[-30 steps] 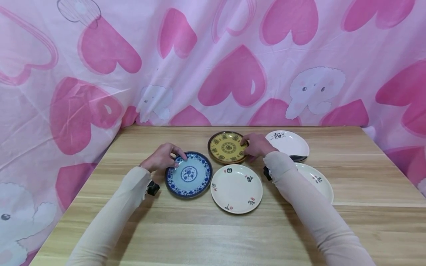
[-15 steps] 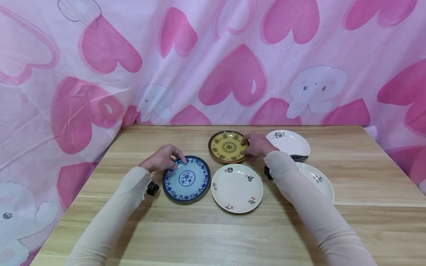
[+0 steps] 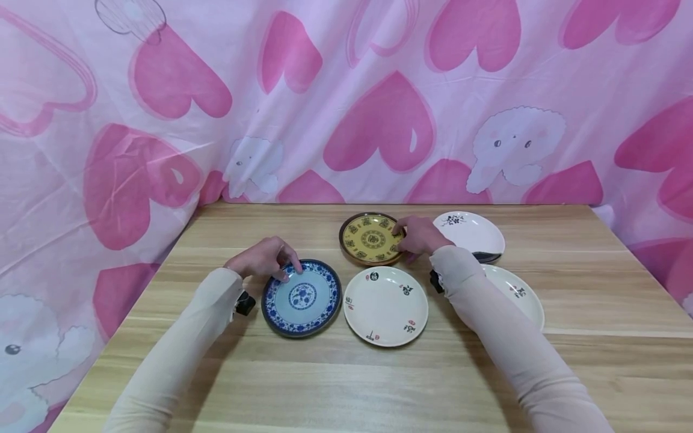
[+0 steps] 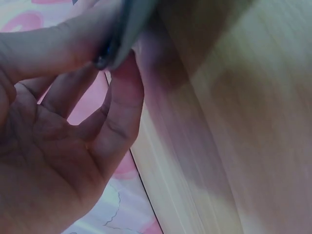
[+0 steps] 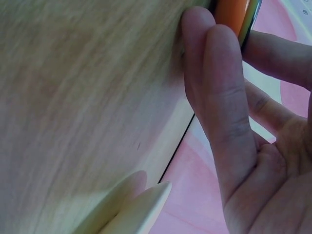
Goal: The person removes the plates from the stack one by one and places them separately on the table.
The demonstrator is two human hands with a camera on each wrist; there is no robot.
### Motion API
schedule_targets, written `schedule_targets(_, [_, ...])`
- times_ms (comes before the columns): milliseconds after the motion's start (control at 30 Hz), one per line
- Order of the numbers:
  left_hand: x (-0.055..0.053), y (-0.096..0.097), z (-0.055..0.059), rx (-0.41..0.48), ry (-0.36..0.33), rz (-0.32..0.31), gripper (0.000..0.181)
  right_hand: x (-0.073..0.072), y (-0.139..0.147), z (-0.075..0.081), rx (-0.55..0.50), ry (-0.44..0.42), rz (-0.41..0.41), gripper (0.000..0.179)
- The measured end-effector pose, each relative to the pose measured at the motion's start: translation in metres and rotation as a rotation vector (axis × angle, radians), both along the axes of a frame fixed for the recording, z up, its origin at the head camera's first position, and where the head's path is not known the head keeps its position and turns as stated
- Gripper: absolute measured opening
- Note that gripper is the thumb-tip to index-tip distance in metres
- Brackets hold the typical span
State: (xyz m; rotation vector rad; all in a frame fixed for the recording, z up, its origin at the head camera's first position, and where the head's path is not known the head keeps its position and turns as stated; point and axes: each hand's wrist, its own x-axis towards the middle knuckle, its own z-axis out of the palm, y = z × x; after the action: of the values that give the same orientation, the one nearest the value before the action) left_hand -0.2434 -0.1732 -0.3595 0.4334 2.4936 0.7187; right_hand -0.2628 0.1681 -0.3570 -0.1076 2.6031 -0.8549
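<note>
My left hand [image 3: 266,260] pinches the upper left rim of a round blue-and-white plate [image 3: 302,319]. In the left wrist view, the plate's dark edge [image 4: 127,29] sits between thumb and fingers, with wood behind it. Further back, my right hand [image 3: 419,234] grips the right rim of a yellow plate [image 3: 372,239] with a brown border and dark printed motifs. The right wrist view has two fingertips [image 5: 223,41] against that plate's orange underside [image 5: 231,17], the thumb on its other side.
A white plate [image 3: 385,310] with black and red characters lies between the arms, close beside the blue one. Another white plate [image 3: 514,294] is partly covered by the right sleeve. Behind it lies a white plate with a flower print [image 3: 471,234]. A pink heart-patterned curtain [image 3: 379,126] backs the wooden table [image 3: 335,385].
The blue-and-white plate has shifted slightly toward me and to the left, with my left hand staying at its rim. My right hand and the yellow plate hold still.
</note>
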Motion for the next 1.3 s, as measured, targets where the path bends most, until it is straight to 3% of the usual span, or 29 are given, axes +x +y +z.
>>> schedule_targets(267, [0.0011,-0.0062,0.0001,0.03,-0.012,-0.049,0.024,0.0003,0.0,0.0004,-0.016,0.005,0.002,0.045])
schedule_targets(600, [-0.0003,-0.0076,0.0044,0.022,0.091,-0.154,0.02,0.0007,-0.0003,-0.0016,-0.001,0.03,0.007,0.045])
schedule_targets(900, [0.0022,-0.0035,0.0014,0.033,0.083,-0.127,0.025,0.0006,0.0005,-0.0021,0.014,0.035,0.016,0.046])
schedule_targets(1167, [0.0022,-0.0025,-0.0029,0.011,0.131,-0.101,0.024,-0.0002,0.0014,-0.0018,-0.006,0.031,0.003,0.045])
schedule_targets(1300, [0.0019,-0.0011,-0.0027,-0.002,0.097,-0.089,0.021,0.0001,0.0015,-0.0025,-0.02,0.025,0.004,0.044])
